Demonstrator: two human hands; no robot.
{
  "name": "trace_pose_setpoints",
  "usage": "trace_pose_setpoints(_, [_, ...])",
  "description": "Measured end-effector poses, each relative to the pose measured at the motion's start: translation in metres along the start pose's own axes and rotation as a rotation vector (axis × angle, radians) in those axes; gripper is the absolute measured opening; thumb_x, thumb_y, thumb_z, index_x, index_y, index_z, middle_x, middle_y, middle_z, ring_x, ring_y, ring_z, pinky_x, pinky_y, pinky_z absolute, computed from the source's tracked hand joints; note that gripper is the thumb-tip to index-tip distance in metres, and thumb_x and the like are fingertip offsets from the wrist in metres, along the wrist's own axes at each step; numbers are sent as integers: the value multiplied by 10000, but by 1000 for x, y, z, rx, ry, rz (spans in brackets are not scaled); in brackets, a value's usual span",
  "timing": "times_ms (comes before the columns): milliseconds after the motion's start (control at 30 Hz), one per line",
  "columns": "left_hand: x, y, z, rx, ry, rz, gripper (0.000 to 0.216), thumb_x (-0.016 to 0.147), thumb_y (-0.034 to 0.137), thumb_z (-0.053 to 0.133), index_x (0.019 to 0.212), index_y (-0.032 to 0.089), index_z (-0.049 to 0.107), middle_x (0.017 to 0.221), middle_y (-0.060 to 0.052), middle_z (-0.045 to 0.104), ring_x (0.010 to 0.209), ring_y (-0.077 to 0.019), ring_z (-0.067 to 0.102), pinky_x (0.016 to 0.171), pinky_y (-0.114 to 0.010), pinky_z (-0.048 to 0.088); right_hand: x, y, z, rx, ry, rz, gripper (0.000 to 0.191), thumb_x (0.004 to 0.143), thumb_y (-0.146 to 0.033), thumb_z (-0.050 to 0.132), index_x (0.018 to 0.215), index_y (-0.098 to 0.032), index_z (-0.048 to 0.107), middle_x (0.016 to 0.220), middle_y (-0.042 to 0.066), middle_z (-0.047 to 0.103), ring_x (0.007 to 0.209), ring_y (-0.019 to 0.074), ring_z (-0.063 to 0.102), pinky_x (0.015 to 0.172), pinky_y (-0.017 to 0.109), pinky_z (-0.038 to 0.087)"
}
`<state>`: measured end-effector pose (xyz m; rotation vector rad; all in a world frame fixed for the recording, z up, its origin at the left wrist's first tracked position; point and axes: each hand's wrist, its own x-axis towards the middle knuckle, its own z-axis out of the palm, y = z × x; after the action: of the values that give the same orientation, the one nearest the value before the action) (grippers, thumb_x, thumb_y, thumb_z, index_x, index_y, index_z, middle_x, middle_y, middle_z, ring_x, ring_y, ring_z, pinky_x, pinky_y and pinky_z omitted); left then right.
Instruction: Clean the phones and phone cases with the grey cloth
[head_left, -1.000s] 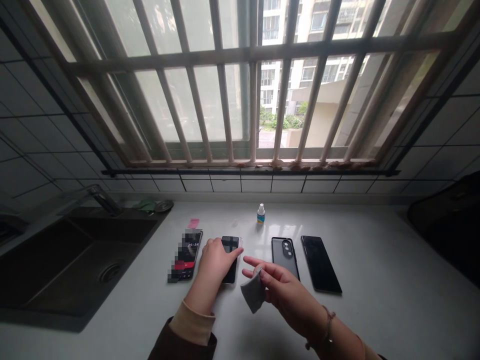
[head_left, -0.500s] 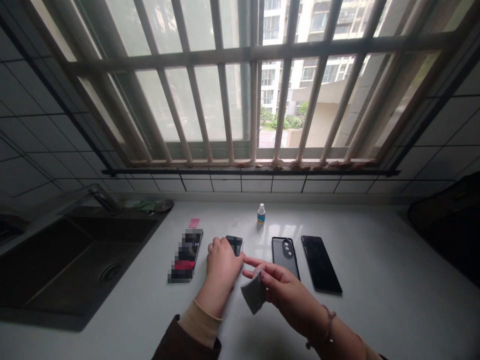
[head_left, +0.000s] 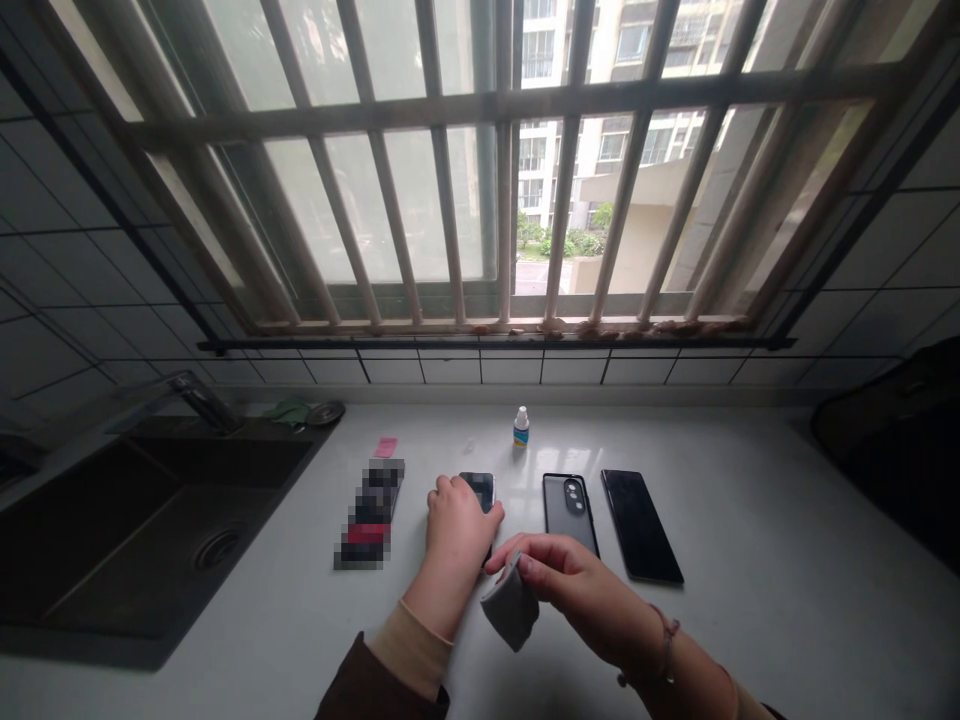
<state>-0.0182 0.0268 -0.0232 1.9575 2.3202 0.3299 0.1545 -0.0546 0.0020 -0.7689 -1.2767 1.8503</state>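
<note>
My left hand (head_left: 463,515) lies over a dark phone (head_left: 481,486) on the counter, gripping it across its width with fingers on the left edge and thumb on the right. Most of the phone is hidden beneath the hand. Between the thumb and fingers of my right hand (head_left: 566,570) is a small folded grey cloth (head_left: 513,610), hanging down just to the right of my left wrist. Beyond the right hand lie a black phone case (head_left: 564,520) and a second black phone (head_left: 641,525) with its dark screen up.
A small white dropper bottle (head_left: 521,428) stands at the back. To the left lie a blurred-out phone (head_left: 370,515) and a pink scrap (head_left: 385,447). A dark sink (head_left: 142,640) with a tap (head_left: 202,400) is at far left. A barred window (head_left: 495,105) rises behind the white counter (head_left: 765,520).
My left hand and the phone under it have shifted slightly right. My right hand has drawn its outstretched fingers in, and the cloth hangs a little lower.
</note>
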Motion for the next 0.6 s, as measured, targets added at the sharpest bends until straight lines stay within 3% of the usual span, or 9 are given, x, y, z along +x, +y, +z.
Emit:
trace_pose_setpoints(100, [0,2,2,-3,3,8,551,855,494,743,1177,52,680,1169,-216,649,1099,-371,649,975,-407,471,2,1,-3,-83,35,5,492,958,-631,698,1087,-173,819,940,67,737,819,193,592,781,321,431])
trace_pose_setpoints(300, [-1,-2,5,5,2,21,643,876,551,731,1253,37,647,1198,-230,635,1122,-371,646,984,-405,465,9,7,-14,-642,402,5,432,1003,-566,586,915,-186,771,813,57,715,759,220,612,702,323,426])
trace_pose_setpoints(433, [-4,-4,6,14,5,36,849,883,631,715,1429,6,537,1274,-260,616,1157,-386,632,1009,-415,461,10,1,-24,-748,511,50,434,1027,-540,510,933,-203,768,823,57,754,762,236,669,668,315,430])
trace_pose_setpoints(600, [-5,-3,4,21,-14,29,726,933,563,670,1386,4,571,1236,-248,620,1137,-378,640,982,-408,466,11,-2,-39,-1131,628,102,354,1065,-354,464,920,-201,749,949,96,770,872,244,705,737,311,436])
